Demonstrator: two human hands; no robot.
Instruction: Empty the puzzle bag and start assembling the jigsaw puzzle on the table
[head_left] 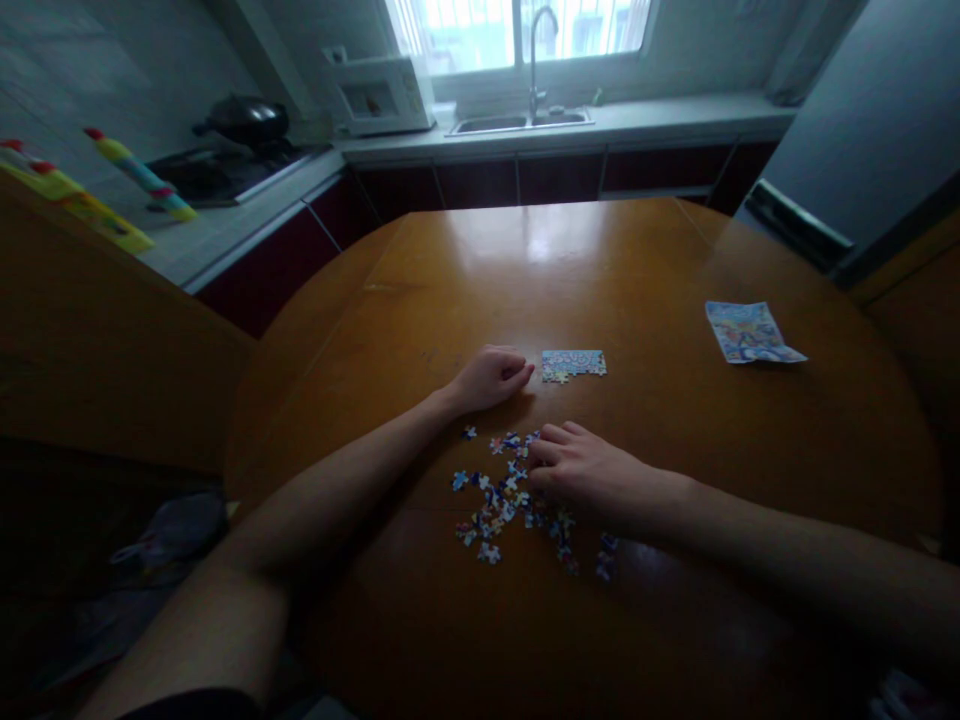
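A small, partly joined jigsaw puzzle (574, 365) lies flat on the table, its lower edge uneven. Just left of it rests my left hand (491, 378), fingers curled and thumb pressed against them; whether anything is inside is hidden. Nearer to me, loose puzzle pieces (491, 515) are spread in a heap, some showing printed colours and some pale. My right hand (581, 465) reaches in from the right over the heap's upper right side. Its fingers are bent down among the pieces, and I cannot make out what is between the fingertips.
The wooden table (420, 290) has a rounded outline. A creased printed sheet (750, 332) lies on its right side. Beyond are a sink (491, 125), a white microwave (382, 95) and a stove with a black wok (247, 118). Bottles (139, 172) stand at the left.
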